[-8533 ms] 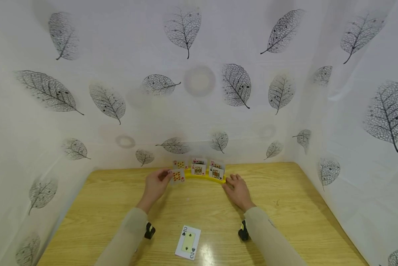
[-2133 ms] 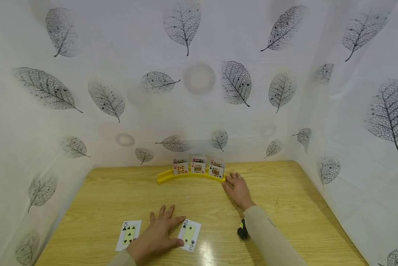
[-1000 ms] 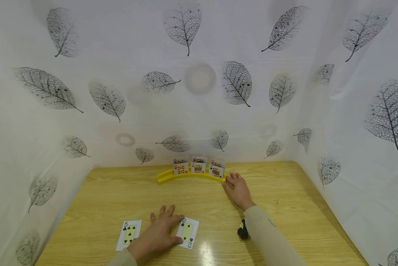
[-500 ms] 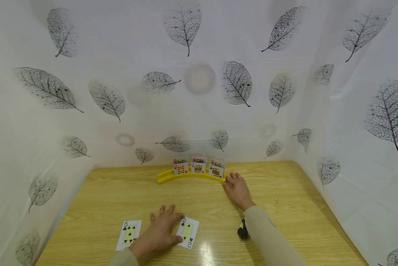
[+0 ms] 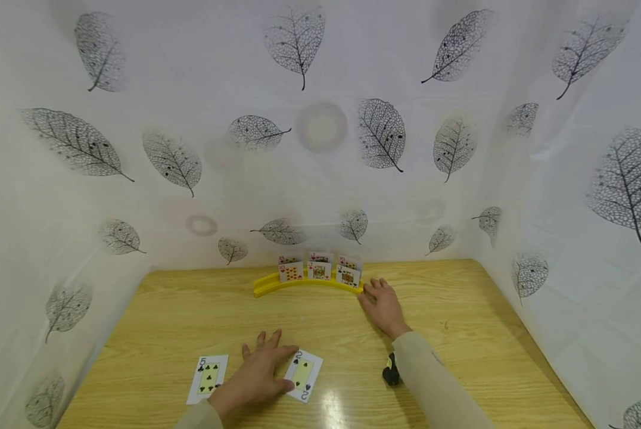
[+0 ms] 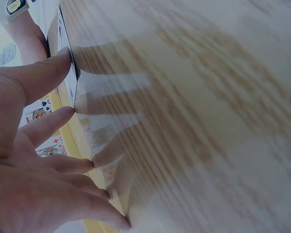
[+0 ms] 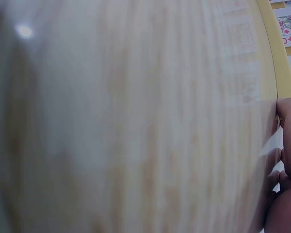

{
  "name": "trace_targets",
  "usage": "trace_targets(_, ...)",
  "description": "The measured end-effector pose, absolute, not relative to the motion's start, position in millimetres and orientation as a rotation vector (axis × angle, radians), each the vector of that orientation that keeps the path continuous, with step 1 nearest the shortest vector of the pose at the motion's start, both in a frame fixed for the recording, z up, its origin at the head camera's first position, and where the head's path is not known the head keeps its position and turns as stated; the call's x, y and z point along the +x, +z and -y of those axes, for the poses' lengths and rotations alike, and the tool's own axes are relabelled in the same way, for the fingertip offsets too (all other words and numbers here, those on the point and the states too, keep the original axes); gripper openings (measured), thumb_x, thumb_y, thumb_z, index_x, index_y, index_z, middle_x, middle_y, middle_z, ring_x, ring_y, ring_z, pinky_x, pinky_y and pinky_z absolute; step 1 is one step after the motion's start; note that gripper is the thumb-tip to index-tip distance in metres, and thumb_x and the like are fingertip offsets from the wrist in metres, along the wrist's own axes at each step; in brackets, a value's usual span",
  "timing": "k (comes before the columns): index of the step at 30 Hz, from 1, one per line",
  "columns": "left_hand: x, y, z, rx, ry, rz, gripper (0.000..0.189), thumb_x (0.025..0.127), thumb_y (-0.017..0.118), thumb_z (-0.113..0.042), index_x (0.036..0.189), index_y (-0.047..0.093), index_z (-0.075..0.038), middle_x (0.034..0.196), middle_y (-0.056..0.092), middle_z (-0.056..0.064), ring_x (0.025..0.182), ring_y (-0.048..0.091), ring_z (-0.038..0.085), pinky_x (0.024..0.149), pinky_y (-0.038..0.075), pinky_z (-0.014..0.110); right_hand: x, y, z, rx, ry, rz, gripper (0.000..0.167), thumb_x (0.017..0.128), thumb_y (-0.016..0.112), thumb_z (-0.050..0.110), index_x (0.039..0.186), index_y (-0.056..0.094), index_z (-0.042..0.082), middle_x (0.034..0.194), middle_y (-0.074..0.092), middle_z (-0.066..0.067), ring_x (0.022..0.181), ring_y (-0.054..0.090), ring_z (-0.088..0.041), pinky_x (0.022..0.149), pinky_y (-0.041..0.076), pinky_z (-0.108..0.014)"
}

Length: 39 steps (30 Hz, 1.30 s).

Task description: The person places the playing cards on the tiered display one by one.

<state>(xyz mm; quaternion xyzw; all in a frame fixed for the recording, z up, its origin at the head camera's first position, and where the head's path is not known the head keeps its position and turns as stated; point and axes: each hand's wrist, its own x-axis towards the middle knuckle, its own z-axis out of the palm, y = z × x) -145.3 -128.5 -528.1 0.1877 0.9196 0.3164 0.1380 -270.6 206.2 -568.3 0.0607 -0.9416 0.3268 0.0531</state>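
Observation:
My left hand (image 5: 255, 376) is spread low over the table, fingers straight and apart. Its thumb and index finger touch the left edge of a two of spades playing card (image 5: 305, 376), which lies face up. Under the left wrist, partly covered, lies a five of clubs (image 5: 207, 375). At the back stands a curved yellow card holder (image 5: 267, 286), with two rows of upright cards, among them a red ten (image 5: 291, 272) and a front-row jack (image 5: 319, 271). My right hand (image 5: 383, 305) holds the holder's right end, its thumb (image 7: 288, 108) against the front edge.
The wooden table (image 5: 438, 333) meets a white leaf-printed curtain (image 5: 320, 179) at the back and sides. A black wrist camera (image 5: 391, 370) hangs beside the right sleeve (image 5: 433, 375).
Some seconds ago the left hand held the red ten at the holder; now that card stands there, and the hand is down at the two of spades, which has shifted slightly. The right hand stays put.

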Motion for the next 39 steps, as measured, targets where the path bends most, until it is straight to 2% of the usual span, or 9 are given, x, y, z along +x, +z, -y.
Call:
trace_targets(16,-144.5,-525.7,125.7,0.529,0.903,-2.677,0.068,0.080,0.090,-0.028,0.142,0.062,-0.022,0.168,0.028,0.032,0.150,0.013,0.070,0.106,-0.006,0.093,-270.8,-568.8,-206.4,0.194,0.982,2.854,0.053,0.106,0.063,0.032,0.144,0.059,-0.004,0.160,0.046,-0.028,0.156,0.029,-0.051,0.126,0.027,-0.068)
trace_targets(27,-145.1,-525.5,123.3,0.521,0.771,-2.684,0.078,0.084,0.086,-0.033,0.155,0.053,-0.025,0.170,0.024,0.032,0.152,0.011,0.069,0.108,-0.002,0.093,-270.0,-569.0,-205.9,0.190,0.987,2.859,0.053,0.106,0.062,0.032,0.145,0.059,-0.004,0.161,0.045,-0.028,0.156,0.029,-0.051,0.126,0.026,-0.069)
trace_targets(39,-146.9,-524.4,122.7,0.510,0.768,-2.681,0.075,0.084,0.087,-0.032,0.152,0.055,-0.026,0.169,0.026,0.031,0.151,0.013,0.070,0.106,0.000,0.095,-270.9,-570.8,-206.1,0.190,0.972,2.859,0.052,0.107,0.062,0.032,0.145,0.059,-0.004,0.161,0.045,-0.027,0.156,0.029,-0.051,0.126,0.026,-0.069)
